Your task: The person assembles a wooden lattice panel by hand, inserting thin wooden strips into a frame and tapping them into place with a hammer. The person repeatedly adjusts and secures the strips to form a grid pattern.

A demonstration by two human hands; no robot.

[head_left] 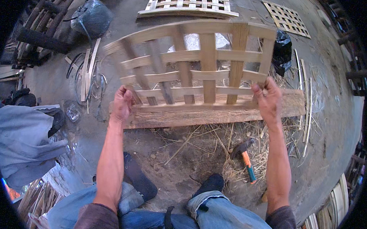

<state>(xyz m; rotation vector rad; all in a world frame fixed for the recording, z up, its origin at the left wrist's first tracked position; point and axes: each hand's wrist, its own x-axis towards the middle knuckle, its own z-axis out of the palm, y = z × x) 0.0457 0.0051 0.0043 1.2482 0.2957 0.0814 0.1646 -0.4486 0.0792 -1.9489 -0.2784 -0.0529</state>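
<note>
A woven slat panel [209, 59] is being held over the wooden plank [199, 118], its long axis running left to right, roughly along the plank. At the plank's left end the left hand [123, 103] is pinching the panel's near corner; toward its right end the right hand [269, 100] is grasping the other side, fingers curling.

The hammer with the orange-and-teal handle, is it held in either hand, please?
No, the hammer lies on the ground, while the left hand and right hand hold the woven wooden panel.
</note>
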